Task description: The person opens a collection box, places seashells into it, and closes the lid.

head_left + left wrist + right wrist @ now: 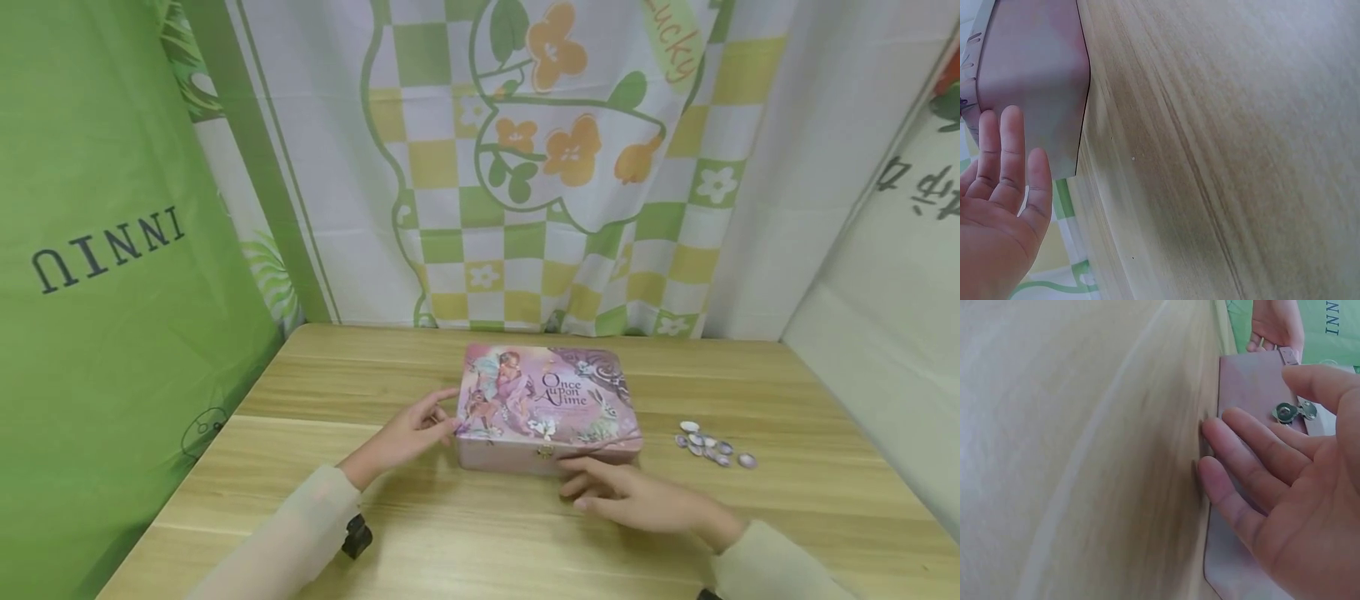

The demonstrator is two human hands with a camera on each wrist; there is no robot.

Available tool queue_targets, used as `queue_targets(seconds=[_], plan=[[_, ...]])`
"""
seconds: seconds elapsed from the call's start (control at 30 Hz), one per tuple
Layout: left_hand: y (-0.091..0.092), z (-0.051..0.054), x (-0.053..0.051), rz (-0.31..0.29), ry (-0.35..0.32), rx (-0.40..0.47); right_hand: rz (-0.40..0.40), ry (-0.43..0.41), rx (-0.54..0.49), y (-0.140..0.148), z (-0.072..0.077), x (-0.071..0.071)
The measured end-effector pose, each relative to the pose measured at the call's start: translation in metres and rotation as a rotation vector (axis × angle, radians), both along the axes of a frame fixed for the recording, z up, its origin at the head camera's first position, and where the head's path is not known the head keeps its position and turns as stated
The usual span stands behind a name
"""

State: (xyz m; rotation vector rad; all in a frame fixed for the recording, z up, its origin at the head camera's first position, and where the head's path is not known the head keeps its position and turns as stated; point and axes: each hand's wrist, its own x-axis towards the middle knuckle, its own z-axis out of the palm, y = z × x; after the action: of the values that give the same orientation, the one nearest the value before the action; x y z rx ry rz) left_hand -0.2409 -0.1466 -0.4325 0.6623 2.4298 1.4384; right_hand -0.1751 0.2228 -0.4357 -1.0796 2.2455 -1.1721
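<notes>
A pink tin box (546, 396) with fairy pictures and the words "Once upon a Time" lies closed on the wooden table. Its small metal clasp (1285, 412) is on the front side. At the box's left side my left hand (408, 429) has its fingers extended, with the fingertips at the box's edge. My right hand (637, 496) is in front of the box, right of the clasp, fingers loosely stretched toward the front wall. Neither hand holds anything. In the left wrist view, straight fingers (1012, 147) lie against the box's side wall.
Several small seashells (708, 443) lie on the table (360, 517) right of the box. A patterned curtain (480, 275) hangs behind the table. Green cloth (135, 350) borders the left side, and pale cloth (892, 333) the right.
</notes>
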Motion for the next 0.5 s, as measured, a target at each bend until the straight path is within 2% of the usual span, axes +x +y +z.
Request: queue_targets(seconds=[0.3, 0.4, 0.5], plan=[[-0.0004, -0.0005, 0.0, 0.001, -0.016, 0.015, -0.008, -0.017, -0.026, -0.0094, -0.0047, 0.0015], [-0.0008, -0.0008, 0.0, -0.001, -0.014, 0.015, -0.017, -0.051, -0.025, -0.0104, -0.0049, 0.0014], [-0.0007, -0.0003, 0.0001, -0.004, -0.014, 0.014, -0.018, -0.126, -0.048, -0.0111, -0.0054, 0.0008]])
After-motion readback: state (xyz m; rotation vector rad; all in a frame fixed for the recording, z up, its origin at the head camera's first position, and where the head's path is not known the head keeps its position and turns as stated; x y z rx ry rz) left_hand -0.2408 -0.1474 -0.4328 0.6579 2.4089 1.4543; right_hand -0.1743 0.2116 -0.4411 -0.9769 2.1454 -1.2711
